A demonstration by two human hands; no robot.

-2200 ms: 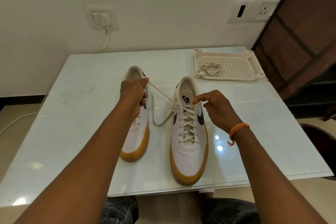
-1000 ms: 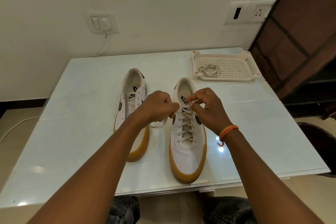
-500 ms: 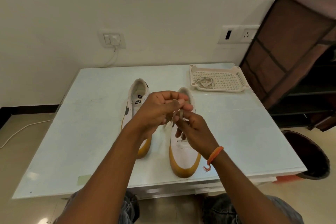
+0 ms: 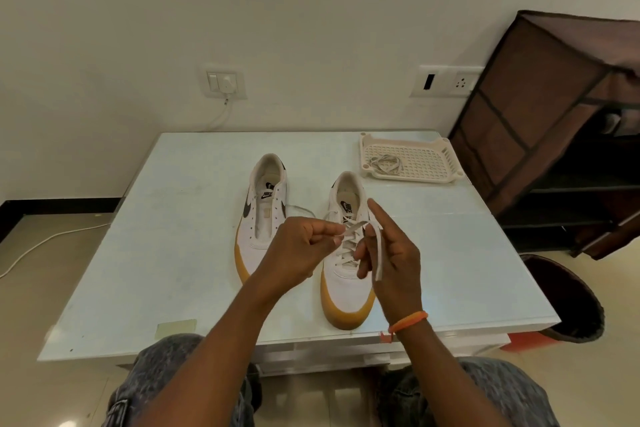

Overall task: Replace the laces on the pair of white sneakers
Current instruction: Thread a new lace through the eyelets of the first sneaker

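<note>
Right sneaker, frame centre on worktop: laced; left hand and right hand both pinch its lace ends, knot pending. Left sneaker: eyelets bare. Spare lace in tray, upper right.

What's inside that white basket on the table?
A bundled lace lies in the tray, toward its left side. The rest of the tray's slotted floor shows bare. Nothing covers it, but the near rim hides a strip of the floor.
</note>
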